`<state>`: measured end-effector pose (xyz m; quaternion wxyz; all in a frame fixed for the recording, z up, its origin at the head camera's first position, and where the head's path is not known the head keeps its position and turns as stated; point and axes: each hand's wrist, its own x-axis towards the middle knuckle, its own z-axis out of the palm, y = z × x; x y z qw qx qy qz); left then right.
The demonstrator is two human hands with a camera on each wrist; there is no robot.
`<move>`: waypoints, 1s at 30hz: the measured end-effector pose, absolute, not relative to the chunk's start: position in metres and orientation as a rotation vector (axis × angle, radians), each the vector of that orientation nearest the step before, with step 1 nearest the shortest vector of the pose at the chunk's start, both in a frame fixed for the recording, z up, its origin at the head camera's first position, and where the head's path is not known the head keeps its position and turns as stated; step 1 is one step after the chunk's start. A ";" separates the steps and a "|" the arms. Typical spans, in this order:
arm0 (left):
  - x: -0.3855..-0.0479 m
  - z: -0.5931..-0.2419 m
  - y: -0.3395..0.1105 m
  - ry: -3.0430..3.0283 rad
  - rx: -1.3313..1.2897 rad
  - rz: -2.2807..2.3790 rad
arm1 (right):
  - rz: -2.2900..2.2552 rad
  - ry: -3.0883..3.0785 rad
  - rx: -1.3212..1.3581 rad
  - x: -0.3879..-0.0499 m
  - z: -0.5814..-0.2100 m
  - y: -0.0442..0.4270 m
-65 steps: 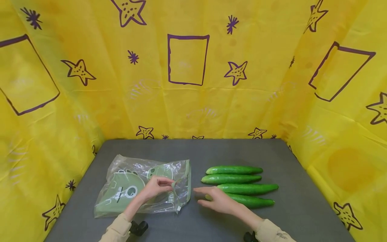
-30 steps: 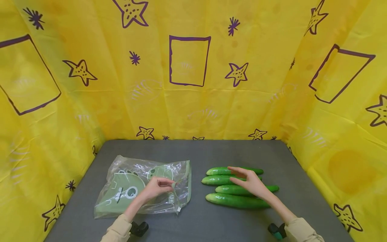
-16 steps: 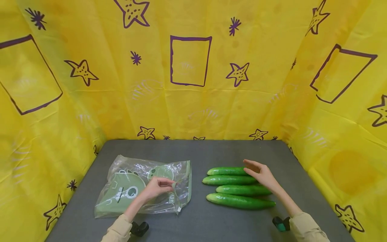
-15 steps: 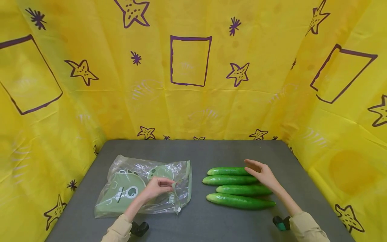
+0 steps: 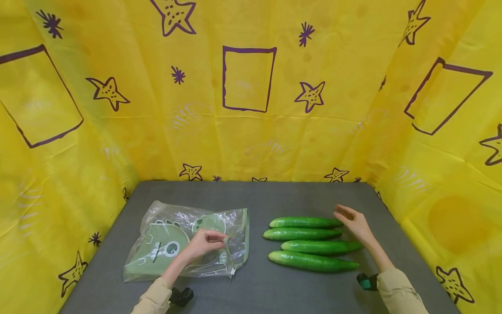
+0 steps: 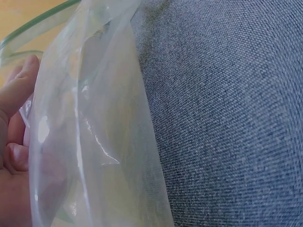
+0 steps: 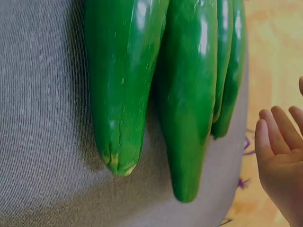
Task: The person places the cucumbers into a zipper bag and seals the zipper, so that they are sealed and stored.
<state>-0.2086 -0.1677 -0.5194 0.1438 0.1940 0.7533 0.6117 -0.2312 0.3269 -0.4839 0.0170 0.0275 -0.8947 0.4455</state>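
A clear zip bag (image 5: 213, 264) with green cartoon print lies flat at the left of the table, its open edge facing right. My left hand (image 5: 200, 245) pinches the upper lip of that edge and holds it raised. The left wrist view shows the bag's plastic (image 6: 99, 142) beside the thumb and curled fingers (image 6: 19, 90). Several green cucumbers (image 5: 311, 261) lie side by side to the right of the bag. My right hand (image 5: 356, 224), fingers relaxed and holding nothing, is at the right end of the farthest cucumber (image 5: 303, 223); whether it touches I cannot tell.
The grey table (image 5: 255, 198) is bounded at the back and both sides by yellow cloth (image 5: 251, 144) with purple drawings. A white zip slider (image 5: 232, 272) sits at the bag's near right corner. Grey tabletop separates bag and cucumbers.
My right hand has moved from beside the bag's mouth rightward over the cucumbers to their far right ends. My left hand has kept its pinch on the bag's lip.
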 end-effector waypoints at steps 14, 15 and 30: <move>-0.208 -0.521 -0.169 2.188 0.572 1.745 | 1.277 -2.875 0.027 -0.229 -0.497 0.344; -0.208 -0.521 -0.169 2.191 0.572 1.743 | 1.264 -2.885 0.030 -0.229 -0.498 0.345; -0.210 -0.525 -0.168 2.190 0.553 1.751 | 1.096 -2.917 0.125 -0.233 -0.510 0.345</move>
